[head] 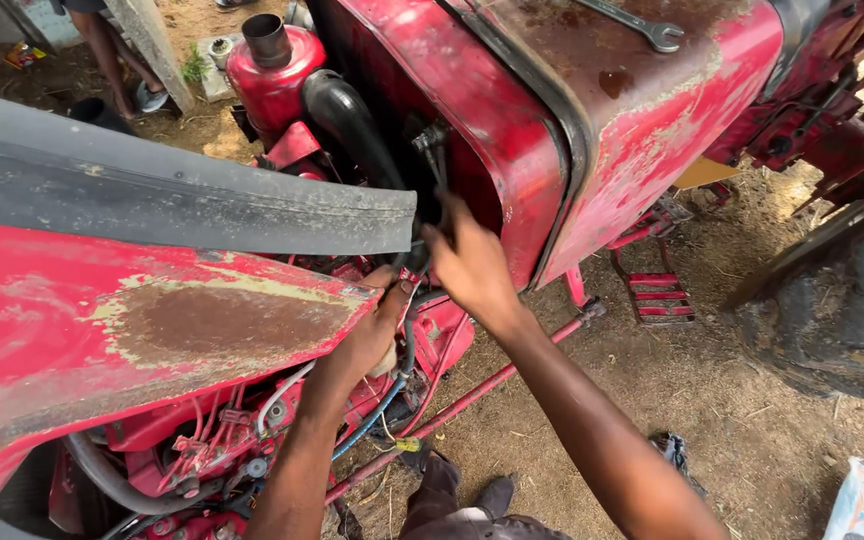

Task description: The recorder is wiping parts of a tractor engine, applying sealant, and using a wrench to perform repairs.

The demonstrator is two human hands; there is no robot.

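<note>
Black hose (357,125) beside both hands (467,265)

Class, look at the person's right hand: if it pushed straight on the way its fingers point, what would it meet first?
Probably the dark gap between the black hose and the red tank, where the right hand already reaches; depth is unclear.

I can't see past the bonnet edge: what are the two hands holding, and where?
Both hands, left hand and right hand, reach into the tractor's gap around black hoses; the exact grip is hidden.
</note>
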